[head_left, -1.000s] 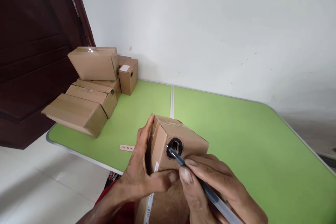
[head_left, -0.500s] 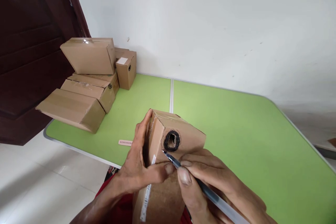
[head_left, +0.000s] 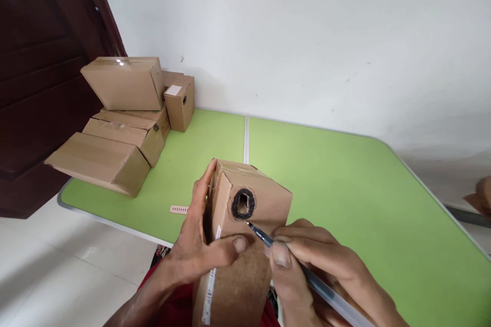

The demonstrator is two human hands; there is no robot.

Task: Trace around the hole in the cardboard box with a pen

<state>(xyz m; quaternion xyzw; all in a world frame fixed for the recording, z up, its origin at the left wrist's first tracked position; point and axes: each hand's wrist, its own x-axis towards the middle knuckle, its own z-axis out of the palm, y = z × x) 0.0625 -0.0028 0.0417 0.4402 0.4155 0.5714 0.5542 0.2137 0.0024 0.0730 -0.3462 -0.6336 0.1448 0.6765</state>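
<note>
A brown cardboard box (head_left: 245,260) leans on the near edge of the green table (head_left: 337,184), its upper end raised. My left hand (head_left: 199,237) grips its left side, thumb across the front face. A square hole ringed with black ink (head_left: 243,204) is cut in that face. My right hand (head_left: 326,271) holds a black pen (head_left: 303,273) with a clear barrel; its tip touches the box just below and right of the hole.
Several cardboard boxes (head_left: 115,122) are stacked at the table's far left corner, one small box (head_left: 178,102) with a hole beside them. A small beige perforated strip (head_left: 178,209) lies left of my left hand. A dark wooden door (head_left: 42,61) stands at left. White wall behind.
The pen tip has left the hole's ring, dropping to its lower left and then shifting to its lower right. My left hand keeps its grip; the view has shifted slightly.
</note>
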